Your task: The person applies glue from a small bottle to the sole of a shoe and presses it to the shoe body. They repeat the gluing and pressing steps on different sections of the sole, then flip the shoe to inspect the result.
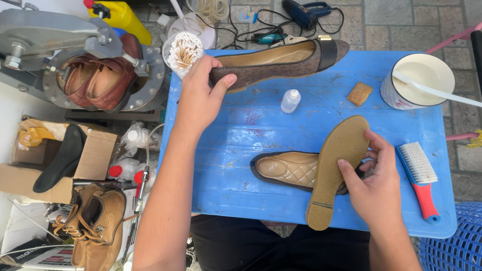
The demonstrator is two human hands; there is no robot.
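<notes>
A scuffed blue plastic desk [236, 150] stands on grey paving stones, with power tools and cables beyond it. On it stand a small white squeeze bottle [290, 100], a white tub of pale glue [419, 80] and a red-handled white-bristled brush [420, 179].

The left hand [201, 95] has its fingers clamped on the heel end of a brown patterned flat shoe with a black toe band [286, 59], held over the desk's far edge. The right hand [376, 183] has its fingers closed on a tan textured rubber sole [335, 168], tilted across a second brown flat shoe with a quilted insole [288, 169] lying on the desk.
</notes>
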